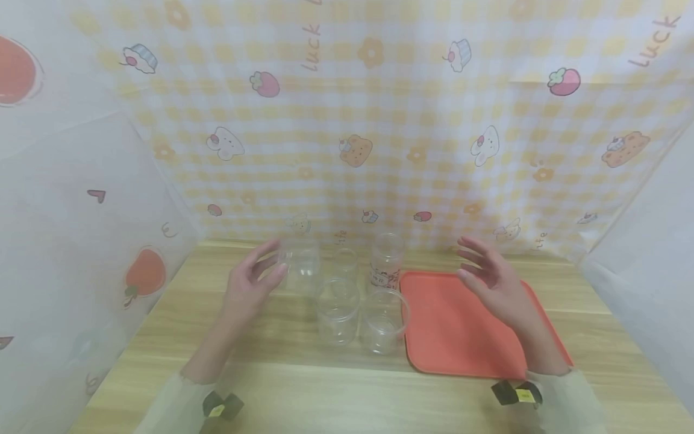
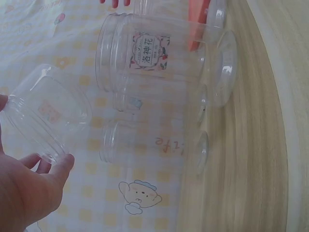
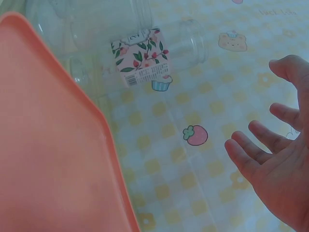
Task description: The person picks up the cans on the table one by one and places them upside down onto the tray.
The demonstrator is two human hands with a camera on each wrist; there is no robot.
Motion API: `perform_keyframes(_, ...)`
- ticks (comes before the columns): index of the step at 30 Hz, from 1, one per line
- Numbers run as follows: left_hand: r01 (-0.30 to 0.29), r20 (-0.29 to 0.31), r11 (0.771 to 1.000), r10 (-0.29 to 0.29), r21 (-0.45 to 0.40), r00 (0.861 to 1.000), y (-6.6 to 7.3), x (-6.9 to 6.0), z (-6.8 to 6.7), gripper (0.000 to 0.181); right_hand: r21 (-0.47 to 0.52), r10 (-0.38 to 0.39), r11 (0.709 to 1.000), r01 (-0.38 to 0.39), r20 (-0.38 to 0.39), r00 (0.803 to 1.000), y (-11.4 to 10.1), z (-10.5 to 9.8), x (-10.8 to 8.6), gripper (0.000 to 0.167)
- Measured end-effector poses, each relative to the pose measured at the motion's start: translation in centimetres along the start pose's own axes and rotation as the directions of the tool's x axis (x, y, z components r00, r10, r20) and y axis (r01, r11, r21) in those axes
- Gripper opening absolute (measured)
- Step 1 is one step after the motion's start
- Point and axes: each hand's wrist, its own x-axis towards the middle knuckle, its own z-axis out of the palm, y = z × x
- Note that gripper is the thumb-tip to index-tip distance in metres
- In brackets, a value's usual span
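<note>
My left hand (image 1: 250, 282) grips a clear plastic jar (image 2: 60, 99) by its threaded neck, fingers and thumb around the rim. In the left wrist view this jar is tilted and off the table; in the head view it is faint. To its right stand several more clear jars, among them a small narrow one (image 1: 345, 260), two wide ones at the front, left (image 1: 337, 322) and right (image 1: 384, 334), and a taller jar with a printed floral label (image 1: 386, 274). My right hand (image 1: 490, 283) hovers over the red tray (image 1: 455, 325), its fingers spread and holding nothing.
The tray lies flat on the wooden table (image 1: 260, 386), right beside the jars. A yellow-checked cloth (image 1: 406, 120) with cartoon prints hangs behind the table. White sheets (image 1: 70, 241) close off the left and right sides.
</note>
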Motion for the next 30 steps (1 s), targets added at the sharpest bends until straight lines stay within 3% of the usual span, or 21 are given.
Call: perform_keyframes(30, 0.004, 0.024, 0.996, -0.002, -0.087, 1.0, -0.5, 1.1, 1.5, 0.054, 0.043, -0.022, 0.999, 0.022, 0.005, 1.0, -0.7, 1.6, 0.2, 0.062)
